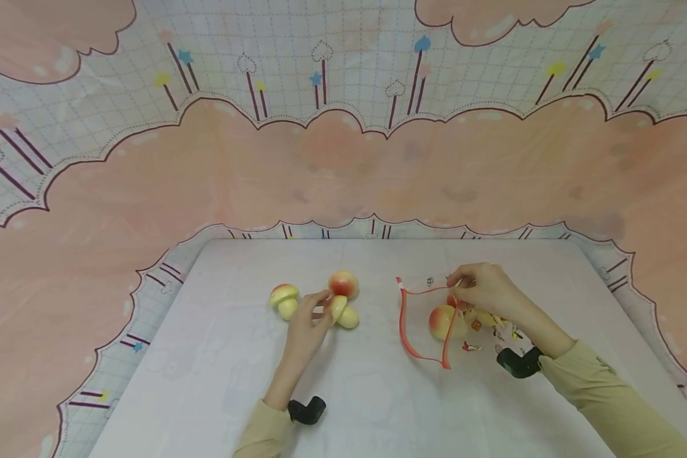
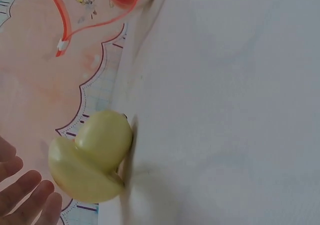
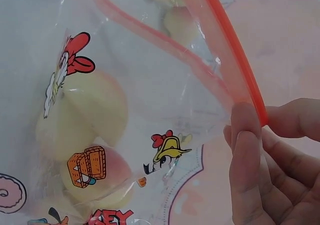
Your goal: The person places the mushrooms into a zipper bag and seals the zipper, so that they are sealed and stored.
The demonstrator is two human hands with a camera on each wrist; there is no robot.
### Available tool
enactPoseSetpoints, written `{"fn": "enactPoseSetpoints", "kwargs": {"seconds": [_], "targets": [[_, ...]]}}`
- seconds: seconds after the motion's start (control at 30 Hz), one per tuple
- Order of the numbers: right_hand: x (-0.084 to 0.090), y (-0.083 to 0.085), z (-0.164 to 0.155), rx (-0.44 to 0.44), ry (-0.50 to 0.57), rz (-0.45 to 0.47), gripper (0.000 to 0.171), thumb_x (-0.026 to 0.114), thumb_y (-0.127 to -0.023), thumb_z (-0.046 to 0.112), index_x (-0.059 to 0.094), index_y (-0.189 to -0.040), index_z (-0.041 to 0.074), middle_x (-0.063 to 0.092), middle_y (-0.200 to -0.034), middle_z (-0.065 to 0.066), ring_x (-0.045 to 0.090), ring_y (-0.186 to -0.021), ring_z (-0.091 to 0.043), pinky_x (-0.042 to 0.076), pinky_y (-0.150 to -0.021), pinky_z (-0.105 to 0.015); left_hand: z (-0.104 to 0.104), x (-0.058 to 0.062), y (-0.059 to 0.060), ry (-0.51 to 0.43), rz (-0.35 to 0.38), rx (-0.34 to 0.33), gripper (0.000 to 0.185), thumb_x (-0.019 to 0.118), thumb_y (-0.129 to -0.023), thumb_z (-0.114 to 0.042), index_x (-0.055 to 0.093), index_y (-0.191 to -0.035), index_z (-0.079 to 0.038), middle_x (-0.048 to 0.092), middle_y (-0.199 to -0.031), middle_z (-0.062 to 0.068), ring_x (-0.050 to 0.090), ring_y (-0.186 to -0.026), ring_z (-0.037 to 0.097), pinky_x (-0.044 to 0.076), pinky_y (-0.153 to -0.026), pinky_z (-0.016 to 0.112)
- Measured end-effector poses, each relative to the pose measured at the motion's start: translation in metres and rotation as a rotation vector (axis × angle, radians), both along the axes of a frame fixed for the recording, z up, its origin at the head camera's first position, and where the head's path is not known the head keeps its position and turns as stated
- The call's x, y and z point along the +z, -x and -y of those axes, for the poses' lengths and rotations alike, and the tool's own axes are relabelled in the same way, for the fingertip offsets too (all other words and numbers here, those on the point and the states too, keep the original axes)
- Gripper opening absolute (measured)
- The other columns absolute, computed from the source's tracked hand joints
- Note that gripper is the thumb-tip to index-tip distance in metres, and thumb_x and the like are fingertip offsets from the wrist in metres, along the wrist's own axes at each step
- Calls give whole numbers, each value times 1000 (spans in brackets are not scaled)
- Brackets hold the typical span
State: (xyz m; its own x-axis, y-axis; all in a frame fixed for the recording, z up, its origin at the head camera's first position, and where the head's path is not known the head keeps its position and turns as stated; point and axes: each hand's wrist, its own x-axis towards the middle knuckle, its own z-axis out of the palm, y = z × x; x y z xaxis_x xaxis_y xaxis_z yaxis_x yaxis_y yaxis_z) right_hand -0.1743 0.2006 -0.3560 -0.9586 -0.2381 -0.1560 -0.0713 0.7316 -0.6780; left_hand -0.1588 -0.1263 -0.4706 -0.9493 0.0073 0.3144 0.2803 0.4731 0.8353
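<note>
Three mushroom-shaped toys lie on the white table: a yellow one (image 1: 284, 300), a red-capped one (image 1: 343, 284) and a pale one (image 1: 343, 313). My left hand (image 1: 319, 305) reaches the pale one with straight fingers. In the left wrist view those fingers (image 2: 27, 195) lie just beside the toy (image 2: 90, 155), not curled round it. My right hand (image 1: 465, 287) pinches the red zip rim (image 3: 240, 85) of a clear cartoon-printed bag (image 1: 435, 321), fingers (image 3: 245, 150) on the rim. The bag's mouth gapes toward the left. Peach-coloured toys (image 3: 85, 120) sit inside it.
A white cloth covers the table (image 1: 217, 356), whose far edge meets a pink cloud-patterned backdrop (image 1: 343, 165). Black wrist mounts (image 1: 306, 410) (image 1: 518, 362) sit on both sleeves. Bare cloth lies between the toys and the bag.
</note>
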Motion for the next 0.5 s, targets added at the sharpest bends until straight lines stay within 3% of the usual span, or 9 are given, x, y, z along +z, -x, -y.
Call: {"fn": "enactPoseSetpoints", "kwargs": {"seconds": [0.27,0.5], "targets": [[-1,0,1,5,-18,-11,19,61,-87,8,67,-103,0,67,-79,-8,64,-64,-17,49,-54,-26,6,-10,9,25,26,2,37,63,-86,-5,62,-123,-2,63,-119,19,62,-106,34,56,-81,41],[-2,1,0,10,-16,-13,18,60,-86,7,67,-102,1,67,-79,-8,63,-63,-16,49,-55,-26,5,-16,17,42,100,-12,43,67,-85,-12,60,-127,-3,61,-121,18,60,-108,33,55,-81,37]]}}
